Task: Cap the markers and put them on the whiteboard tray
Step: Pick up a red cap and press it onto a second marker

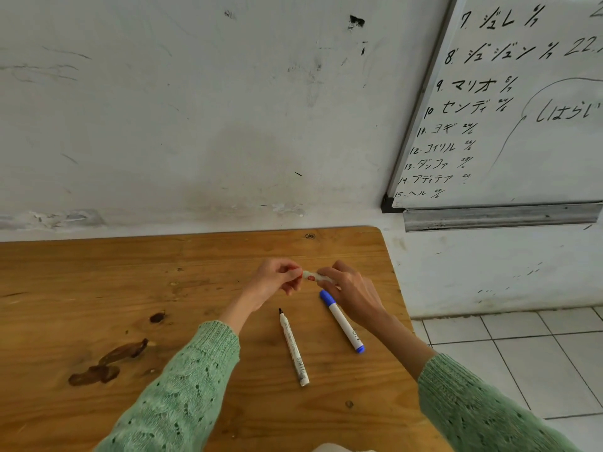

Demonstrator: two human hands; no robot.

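Both my hands hold a white marker with a red mark point(310, 276) above the wooden table point(98, 288). My right hand point(350, 290) grips its barrel. My left hand point(277, 277) pinches its left end, where a bit of red shows; the fingers hide whether that is a cap. A blue marker point(342, 322) with its cap on lies on the table below my right hand. A black marker point(293, 347) lies uncapped beside it, tip pointing away from me. The metal whiteboard tray point(499, 217) runs along the board's bottom edge at the upper right.
The whiteboard point(522, 125) with handwritten lists hangs on the white wall, to the right of the table's far right corner. A tiled floor point(522, 353) lies right of the table. Dark stains point(107, 363) mark the table at the left.
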